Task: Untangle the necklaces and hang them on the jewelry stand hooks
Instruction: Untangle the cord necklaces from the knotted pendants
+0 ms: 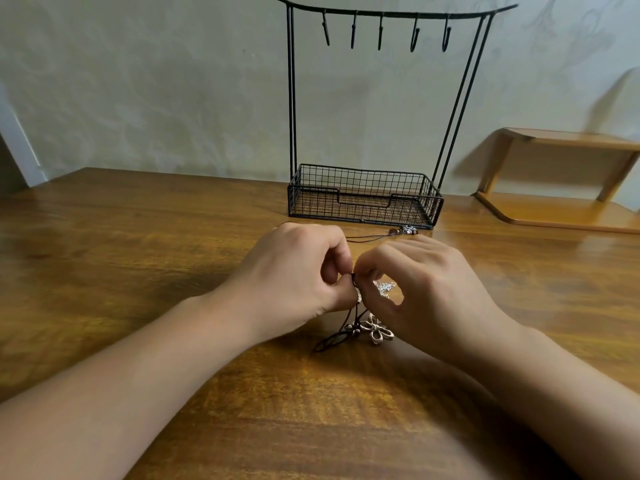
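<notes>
Two bare forearms reach in from the bottom edge over a brown wooden table, and the hands meet near the middle of the view. The left hand has its fingers curled, with thumb and forefinger pinching a dark cord at a knot. The right hand faces it, fingertips touching the same spot, thumb and forefinger pinching the cord from the other side while its other fingers arch loosely above. Below the hands hangs a tangle of necklaces: a pale butterfly pendant lies on the table just beside a loop of the dark cord, and a bit of silver chain shows under the right palm. Another thin cord runs away behind the hands to a small cluster of beads lying on the table, just in front of the stand. The black wire jewelry stand sits upright at the back of the table against a pale wall, with a mesh basket at its base and five hooks hanging from its curved top bar. A small wooden shelf stands to the right of it.
</notes>
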